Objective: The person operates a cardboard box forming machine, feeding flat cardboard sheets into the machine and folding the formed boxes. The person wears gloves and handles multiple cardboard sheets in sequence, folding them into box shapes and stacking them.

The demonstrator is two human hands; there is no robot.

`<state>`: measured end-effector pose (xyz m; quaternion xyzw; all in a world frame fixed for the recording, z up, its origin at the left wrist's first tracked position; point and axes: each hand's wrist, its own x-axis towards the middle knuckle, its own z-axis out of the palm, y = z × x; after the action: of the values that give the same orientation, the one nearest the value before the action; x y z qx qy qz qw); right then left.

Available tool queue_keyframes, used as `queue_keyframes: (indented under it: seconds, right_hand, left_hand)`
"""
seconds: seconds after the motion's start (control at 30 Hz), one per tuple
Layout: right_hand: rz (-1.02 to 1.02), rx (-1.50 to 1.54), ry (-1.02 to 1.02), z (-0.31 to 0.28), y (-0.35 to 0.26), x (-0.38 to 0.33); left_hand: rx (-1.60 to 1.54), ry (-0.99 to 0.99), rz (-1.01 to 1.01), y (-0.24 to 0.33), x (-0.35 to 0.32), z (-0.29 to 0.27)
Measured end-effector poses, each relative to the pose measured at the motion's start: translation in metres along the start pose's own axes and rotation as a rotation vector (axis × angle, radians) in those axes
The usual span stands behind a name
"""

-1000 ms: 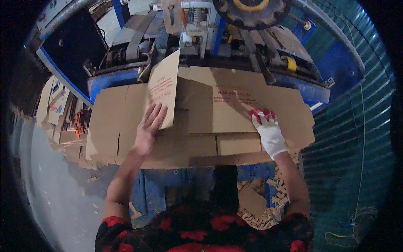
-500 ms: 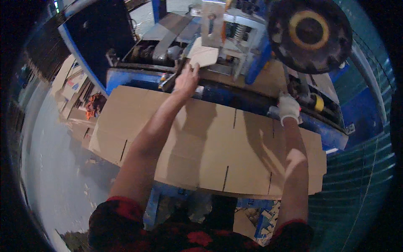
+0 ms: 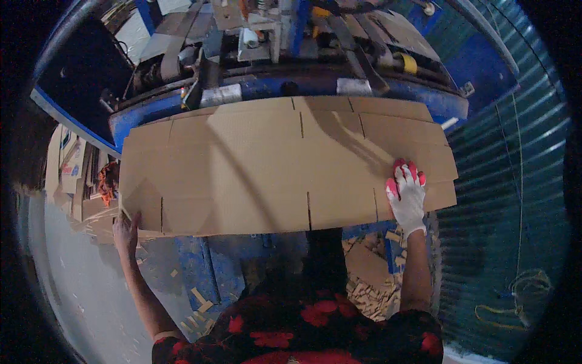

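A wide slotted sheet of brown cardboard (image 3: 260,164) lies in front of me, and its far edge meets the blue front of a machine. At the sheet's near left corner, my bare left hand (image 3: 125,235) is closed on the edge, with the thumb on top and the other fingers partly hidden. My right hand (image 3: 407,197) wears a white glove with red fingertips. It lies flat on the right part of the sheet, fingers stretched out.
The machine's blue front beam (image 3: 267,91) runs along the far side, with metal guides and rollers above. To the left stands a stack of cardboard (image 3: 76,167) with an orange cloth (image 3: 108,182). Cardboard scraps (image 3: 370,291) litter the floor. A corrugated green wall (image 3: 491,212) rises at right.
Both hands have come back from the machine onto the cardboard. My left hand has left a pale flat piece and moved to the near left corner. My view has shifted too.
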<state>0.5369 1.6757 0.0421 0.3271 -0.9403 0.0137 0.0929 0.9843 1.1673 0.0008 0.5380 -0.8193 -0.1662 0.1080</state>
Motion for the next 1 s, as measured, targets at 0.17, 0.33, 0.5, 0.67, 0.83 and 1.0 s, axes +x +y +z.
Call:
queue_keyframes:
  seconds: [0.17, 0.33, 0.5, 0.67, 0.83, 1.0]
  right_hand:
    - [0.478, 0.042, 0.671, 0.010, 0.020, -0.082]
    - [0.859, 1.926, 0.439, 0.026, 0.035, -0.094]
    - [0.417, 1.223, 0.666, -0.012, 0.009, -0.083]
    - [-0.560, 0.067, 0.244, -0.005, -0.028, -0.051]
    - [-0.620, -0.020, 0.041, 0.033, -0.024, 0.035]
    - [-0.714, 0.117, 0.146, 0.031, -0.030, 0.131]
  left_hand:
    - [0.223, 0.081, -0.014, -0.012, -0.016, -0.003]
    - [0.163, 0.324, 0.068, 0.030, -0.042, -0.016]
    - [-1.325, 0.137, 0.272, 0.087, -0.082, 0.005]
    - [-0.666, -0.027, 0.695, 0.158, -0.094, 0.067]
    - [-0.314, 0.062, 0.879, 0.212, -0.058, 0.070]
    - [-0.308, 0.063, 0.852, 0.256, 0.005, 0.082]
